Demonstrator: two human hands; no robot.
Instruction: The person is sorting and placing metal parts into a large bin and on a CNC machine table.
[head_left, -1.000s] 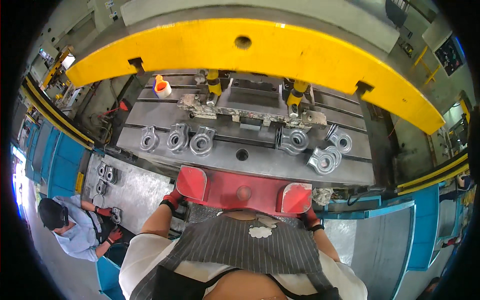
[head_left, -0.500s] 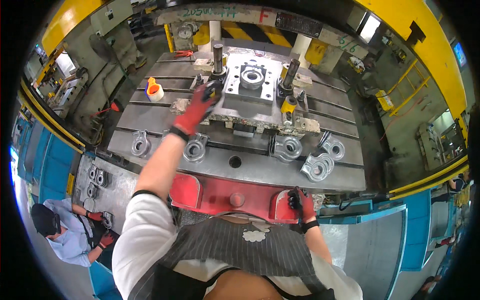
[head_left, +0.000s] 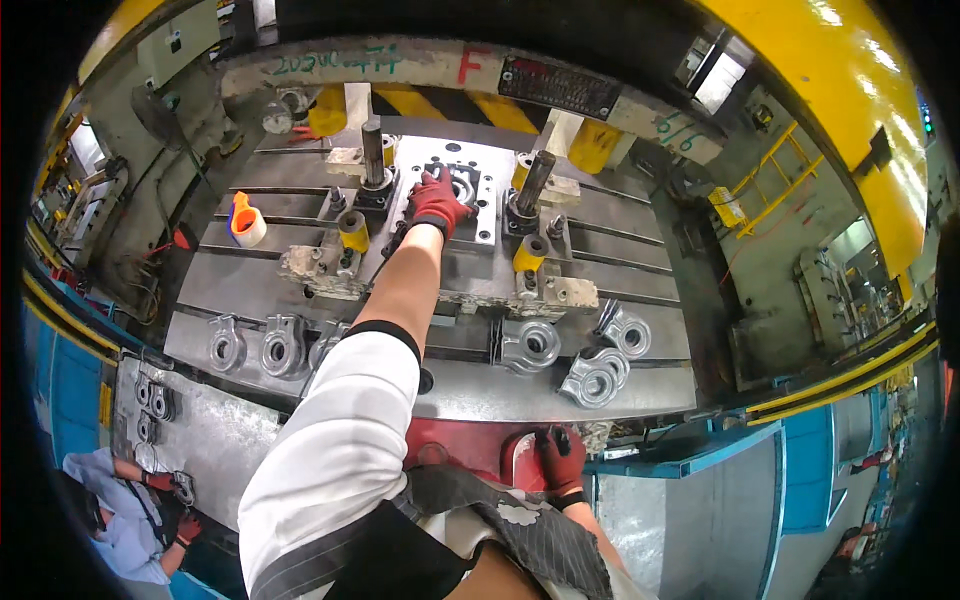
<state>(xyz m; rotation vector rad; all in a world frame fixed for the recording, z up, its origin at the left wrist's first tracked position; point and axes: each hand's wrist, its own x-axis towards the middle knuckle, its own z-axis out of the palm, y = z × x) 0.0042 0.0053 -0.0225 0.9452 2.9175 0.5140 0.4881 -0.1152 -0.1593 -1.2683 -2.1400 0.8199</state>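
Note:
My left hand (head_left: 440,200), in a red and black glove, reaches into the press. Its fingers are around a ring-shaped metal part (head_left: 463,190) seated on the bright die plate (head_left: 486,215); the hand hides much of that part. My right hand (head_left: 562,456), gloved alike, lies on the rounded end of a red stand (head_left: 522,462) at the press's front, its fingers curled over the edge. Between the hands, along the front of the press bed, lie several grey metal rings with lugs, among them one ring (head_left: 283,346) left of my arm and another ring (head_left: 531,346) to the right.
Two upright guide posts (head_left: 374,155) and yellow sleeves (head_left: 353,231) stand about the die. An orange and white tape roll (head_left: 246,222) sits on the bed at left. At lower left a co-worker (head_left: 130,510) handles a metal part beside a grey table (head_left: 215,420).
My left hand has moved from beside the left guide post onto the ring part in the die. My right hand stays on the red stand. The view has shifted.

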